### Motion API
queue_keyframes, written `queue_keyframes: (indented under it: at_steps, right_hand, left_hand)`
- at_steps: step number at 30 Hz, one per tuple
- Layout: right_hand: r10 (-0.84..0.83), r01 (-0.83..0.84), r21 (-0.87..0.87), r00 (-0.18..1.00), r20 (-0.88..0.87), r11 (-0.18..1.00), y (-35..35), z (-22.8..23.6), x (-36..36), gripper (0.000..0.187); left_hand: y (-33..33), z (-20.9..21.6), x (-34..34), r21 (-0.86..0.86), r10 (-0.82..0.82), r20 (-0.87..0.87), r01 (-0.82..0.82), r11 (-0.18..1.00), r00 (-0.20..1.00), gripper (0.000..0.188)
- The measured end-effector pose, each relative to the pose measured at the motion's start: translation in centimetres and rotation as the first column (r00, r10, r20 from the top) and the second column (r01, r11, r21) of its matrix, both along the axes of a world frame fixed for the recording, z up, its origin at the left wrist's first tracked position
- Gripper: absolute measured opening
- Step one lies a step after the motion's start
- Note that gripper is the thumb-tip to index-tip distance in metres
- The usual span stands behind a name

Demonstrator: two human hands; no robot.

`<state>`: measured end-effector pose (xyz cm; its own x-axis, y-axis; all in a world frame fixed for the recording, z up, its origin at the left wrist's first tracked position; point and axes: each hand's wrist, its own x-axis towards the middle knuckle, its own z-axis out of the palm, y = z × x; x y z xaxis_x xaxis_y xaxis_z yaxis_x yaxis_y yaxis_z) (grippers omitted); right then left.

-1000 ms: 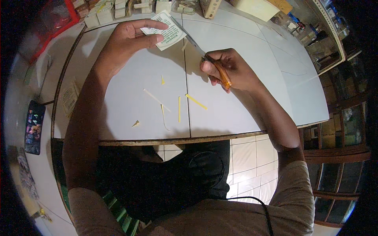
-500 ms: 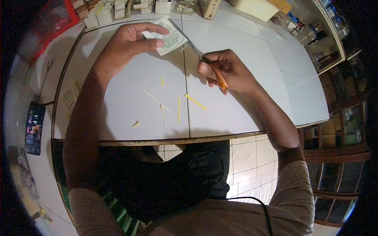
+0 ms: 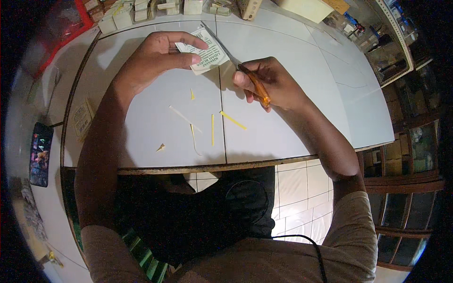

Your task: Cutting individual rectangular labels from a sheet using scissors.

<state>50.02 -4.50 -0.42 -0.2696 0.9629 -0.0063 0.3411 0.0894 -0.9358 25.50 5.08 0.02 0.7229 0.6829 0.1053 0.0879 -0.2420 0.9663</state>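
Pinched between the thumb and fingers of my left hand (image 3: 163, 54) is a small white paper label (image 3: 203, 59) with green print, tilted above the table. My right hand (image 3: 266, 82) is closed round the orange-brown handle of a pair of scissors (image 3: 231, 57). The blades point up and left and lie along the label's right edge; how far apart they are I cannot tell. Below both hands, thin yellow and white paper strips (image 3: 213, 129) and small scraps (image 3: 161, 147) are scattered on the white table (image 3: 269, 141).
Stacks of small cards (image 3: 123, 19) in clear holders line the far edge. A pale tray (image 3: 304, 8) stands at the far right. Another printed paper (image 3: 82, 118) lies beside my left forearm. On the left a phone (image 3: 41, 154) shows a lit screen.
The label in my left hand has shifted slightly right and nearer, turning a little. The scissors have moved slightly left against its edge. The strips on the table stay as they were.
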Motion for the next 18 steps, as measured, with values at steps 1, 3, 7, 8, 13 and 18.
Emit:
queue_keyframes:
  at_steps: [1,3,7,8,13,18]
  right_hand:
    - [0.001,-0.001,0.000,1.000,0.000,1.000,0.0,0.0,0.0,0.050]
    - [-0.060,0.059,0.013,0.998,0.023,0.998,0.1,0.0,0.1,0.049]
    - [0.043,-0.043,-0.002,0.992,-0.117,0.999,0.9,-0.4,1.2,0.069]
    - [0.013,-0.017,-0.023,0.987,-0.161,1.000,1.1,-0.4,1.3,0.075]
    - [0.003,-0.010,-0.045,0.990,-0.139,0.999,1.7,-0.5,1.7,0.086]
    - [0.046,-0.048,-0.009,0.991,-0.128,0.999,1.8,-0.8,1.8,0.078]
  left_hand:
    - [-0.1,0.0,0.0,0.000,0.001,0.000,-0.001,1.000,1.000,0.033]
    - [-0.2,0.3,-0.2,0.048,0.004,0.011,-0.004,0.999,1.000,0.033]
    - [0.4,-0.8,-0.5,0.054,0.023,0.072,-0.027,0.998,0.997,0.030]
    - [0.0,-0.4,-0.4,0.021,0.023,0.051,-0.025,0.999,0.998,0.027]
    - [0.0,0.1,-0.9,0.014,0.059,-0.038,-0.058,0.998,0.998,0.020]
    - [0.8,-0.8,-1.3,-0.013,-0.040,0.079,0.041,0.999,0.996,0.016]
